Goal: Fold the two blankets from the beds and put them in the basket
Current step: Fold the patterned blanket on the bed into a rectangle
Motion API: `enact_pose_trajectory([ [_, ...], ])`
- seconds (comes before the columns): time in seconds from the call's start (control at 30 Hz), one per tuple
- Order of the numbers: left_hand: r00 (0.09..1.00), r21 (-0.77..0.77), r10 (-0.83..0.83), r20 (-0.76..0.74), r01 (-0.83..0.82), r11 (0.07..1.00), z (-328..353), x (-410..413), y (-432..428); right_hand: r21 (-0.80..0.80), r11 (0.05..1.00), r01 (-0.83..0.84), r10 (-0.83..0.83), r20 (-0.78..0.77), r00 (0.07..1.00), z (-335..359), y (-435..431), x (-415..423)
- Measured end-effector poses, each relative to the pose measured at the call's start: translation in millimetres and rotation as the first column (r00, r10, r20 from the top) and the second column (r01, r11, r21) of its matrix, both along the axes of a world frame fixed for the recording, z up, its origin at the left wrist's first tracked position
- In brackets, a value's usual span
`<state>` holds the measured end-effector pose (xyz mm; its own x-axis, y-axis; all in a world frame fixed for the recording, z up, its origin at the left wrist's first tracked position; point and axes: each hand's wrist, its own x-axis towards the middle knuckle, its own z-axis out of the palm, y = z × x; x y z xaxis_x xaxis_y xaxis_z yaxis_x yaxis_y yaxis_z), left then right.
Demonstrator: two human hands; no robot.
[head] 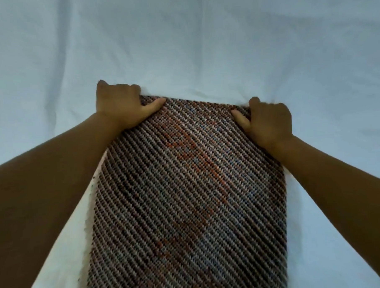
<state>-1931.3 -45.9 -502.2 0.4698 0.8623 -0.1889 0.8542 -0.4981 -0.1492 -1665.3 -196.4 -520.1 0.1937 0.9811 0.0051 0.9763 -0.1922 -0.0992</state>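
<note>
A knitted blanket (187, 198) with dark, pale, orange and blue diagonal stripes lies as a long folded strip on the bed, running from the bottom edge of the view up to its middle. My left hand (119, 103) grips the blanket's far left corner, thumb on top and fingers curled under the edge. My right hand (268, 120) grips the far right corner in the same way. Both arms reach forward along the strip's sides. No basket and no second blanket are in view.
A pale blue-white bed sheet (180, 35), lightly wrinkled, fills the view around and beyond the blanket. A paler layer of cloth (83, 213) shows along the blanket's left side.
</note>
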Motion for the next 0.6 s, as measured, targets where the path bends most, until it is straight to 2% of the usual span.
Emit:
enact_pose_trajectory([
  [0.1, 0.999, 0.004, 0.025, 0.037, -0.025, 1.000, -5.5, -6.7, 4.8, -0.046, 0.998, 0.040, -0.039, 0.029, 0.999, -4.4, 3.7, 10.0],
  [0.23, 0.988, 0.063, 0.148, 0.043, -0.150, 0.987, -15.5, 13.5, -7.7, 0.013, 0.988, 0.156, -0.157, 0.079, 0.985, -15.5, 5.3, 0.9],
  [0.3, 0.986, 0.095, 0.110, 0.122, -0.122, 0.988, -9.9, 26.1, -23.9, -0.003, 0.967, 0.254, -0.253, 0.075, 0.964, -10.7, 3.0, -9.4],
  [0.37, 0.951, 0.066, -0.032, 0.308, 0.012, 0.998, -0.1, 43.6, -54.3, -0.004, 0.943, 0.334, -0.334, -0.004, 0.943, 0.3, -2.1, -21.7],
  [0.43, 0.879, 0.003, -0.136, 0.457, 0.151, 0.988, 4.9, 61.5, -107.8, 0.053, 0.948, 0.314, -0.307, -0.116, 0.945, 9.7, -15.4, -46.7],
  [0.47, 0.861, -0.064, -0.133, 0.490, 0.188, 0.980, 6.0, 68.1, -136.8, 0.090, 0.953, 0.291, -0.272, -0.178, 0.946, 13.0, -27.1, -62.8],
  [0.53, 0.882, -0.208, -0.068, 0.465, 0.184, 0.961, 0.8, 68.6, -185.4, 0.072, 0.963, 0.259, -0.229, -0.288, 0.930, 15.1, -61.7, -93.5],
  [0.6, 0.927, -0.212, -0.052, 0.372, 0.139, 0.967, -13.9, 56.2, -209.0, -0.050, 0.975, 0.217, -0.222, -0.291, 0.931, 9.4, -101.7, -106.9],
])
